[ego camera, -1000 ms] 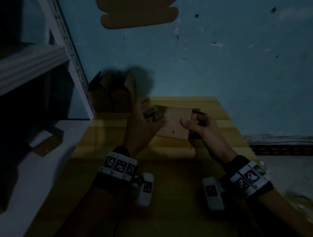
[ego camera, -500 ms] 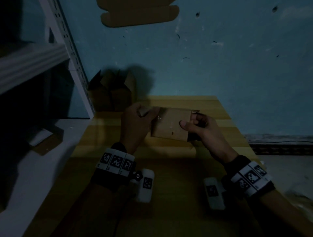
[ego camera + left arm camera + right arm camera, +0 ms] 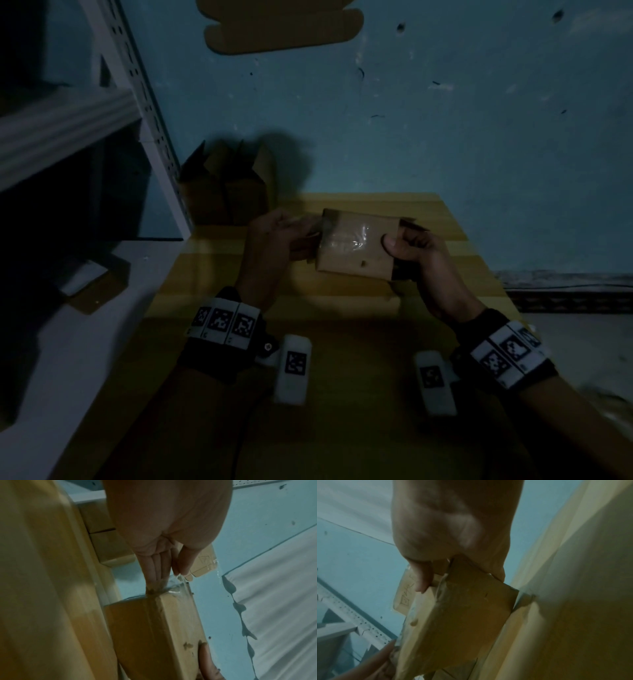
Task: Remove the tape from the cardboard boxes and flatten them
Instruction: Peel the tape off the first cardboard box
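Observation:
A small brown cardboard box (image 3: 356, 255) is held just above the wooden table (image 3: 342, 342). My right hand (image 3: 400, 240) grips its right end, thumb on the near face. My left hand (image 3: 298, 222) sits at the box's left end and pinches a strip of clear tape (image 3: 317, 224). In the left wrist view the fingers (image 3: 159, 568) pinch the shiny tape (image 3: 175, 586) where it lifts off the box (image 3: 154, 628) at its corner. In the right wrist view the thumb (image 3: 421, 577) presses the box (image 3: 462, 615). Clear tape glints along its edge.
An open cardboard box (image 3: 226, 185) stands at the table's back left, against the blue wall. A white perforated shelf post (image 3: 147, 113) rises on the left. Below it a white surface carries a cardboard scrap (image 3: 92, 284). Flat cardboard (image 3: 284, 27) shows at the top.
My left hand went from spread open over the box's left end to pinching the tape, and has drawn slightly left. The right hand keeps its grip on the box.

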